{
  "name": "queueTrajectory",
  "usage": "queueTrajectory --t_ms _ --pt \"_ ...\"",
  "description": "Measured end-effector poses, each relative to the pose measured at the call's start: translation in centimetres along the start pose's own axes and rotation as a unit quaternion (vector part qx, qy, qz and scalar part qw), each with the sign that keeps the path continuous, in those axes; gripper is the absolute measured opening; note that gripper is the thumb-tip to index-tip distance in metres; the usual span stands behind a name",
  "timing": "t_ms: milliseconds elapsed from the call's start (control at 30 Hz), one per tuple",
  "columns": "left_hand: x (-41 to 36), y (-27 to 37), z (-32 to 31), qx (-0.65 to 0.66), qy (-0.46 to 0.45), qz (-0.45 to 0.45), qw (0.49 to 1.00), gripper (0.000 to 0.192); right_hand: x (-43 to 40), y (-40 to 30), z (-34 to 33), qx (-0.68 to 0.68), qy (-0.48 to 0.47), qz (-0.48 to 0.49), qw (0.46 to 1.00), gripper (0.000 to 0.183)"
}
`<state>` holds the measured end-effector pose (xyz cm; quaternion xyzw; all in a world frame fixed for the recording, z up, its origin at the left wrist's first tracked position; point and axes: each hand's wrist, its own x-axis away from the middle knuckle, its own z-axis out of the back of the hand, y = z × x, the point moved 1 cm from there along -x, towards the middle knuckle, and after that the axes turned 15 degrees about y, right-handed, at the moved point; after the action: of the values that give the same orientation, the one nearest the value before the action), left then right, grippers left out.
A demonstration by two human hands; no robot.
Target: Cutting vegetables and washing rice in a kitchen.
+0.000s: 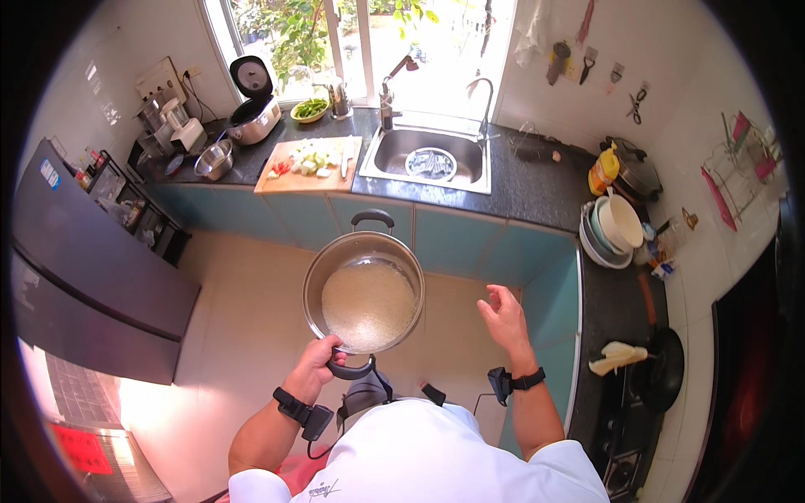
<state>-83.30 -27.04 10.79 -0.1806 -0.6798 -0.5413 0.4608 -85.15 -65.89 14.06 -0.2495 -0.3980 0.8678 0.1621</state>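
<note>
A stainless steel two-handled pot [309,295] hangs over the floor in front of me. Pale grains, apparently rice, lie inside it under cloudy water [370,302]. My left hand [317,363] grips the pot by its near black handle [351,370], thumb against the rim. The far black handle [373,217] points toward the counter and is free. To the right of the pot, my right hand [504,316] is in the air with nothing in it, its fingers partly bent and apart. Both wrists carry black strapped devices.
Beyond the pot runs a dark counter with a steel sink [466,165], a cutting board [270,179] of chopped vegetables and a rice cooker [258,126] with its lid up. A fridge [107,251] stands left. Stacked bowls [619,220] and a wok [666,371] are on the right.
</note>
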Motion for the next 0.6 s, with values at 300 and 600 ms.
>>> queueTrajectory --t_ms 300,600 --pt "-13.4 16.8 -13.6 -0.029 -0.051 -0.01 0.998 0.013 -19.0 3.7 -11.9 0.117 0.016 -0.027 0.993 0.047" --pt "-19.3 29.7 -28.6 -0.097 -0.066 0.0 0.993 0.016 -36.5 7.7 -17.3 0.22 0.0 -0.08 0.972 0.055"
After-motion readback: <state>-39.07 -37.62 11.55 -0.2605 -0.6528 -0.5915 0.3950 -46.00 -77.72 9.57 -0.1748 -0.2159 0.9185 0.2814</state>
